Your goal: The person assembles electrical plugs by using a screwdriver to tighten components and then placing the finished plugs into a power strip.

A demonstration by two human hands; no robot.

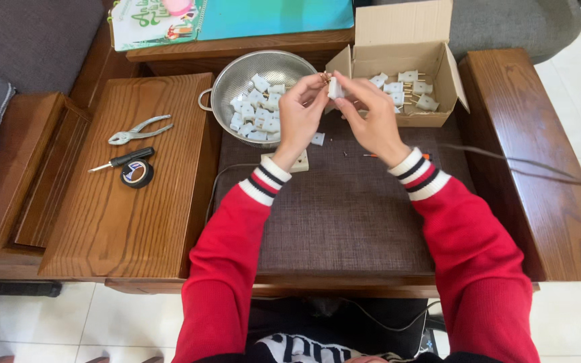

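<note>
Both hands (337, 111) pinch one white plug (335, 88) near the desk's far edge; its metal pins could slip out.

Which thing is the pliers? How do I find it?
Look at the wooden board left of the dark mat. Three tools lie near its top: pliers, a screwdriver and a tape roll. The pliers are farthest up, all silvery metal with two spread handles, while the screwdriver is thin and black and the tape is round.
</note>
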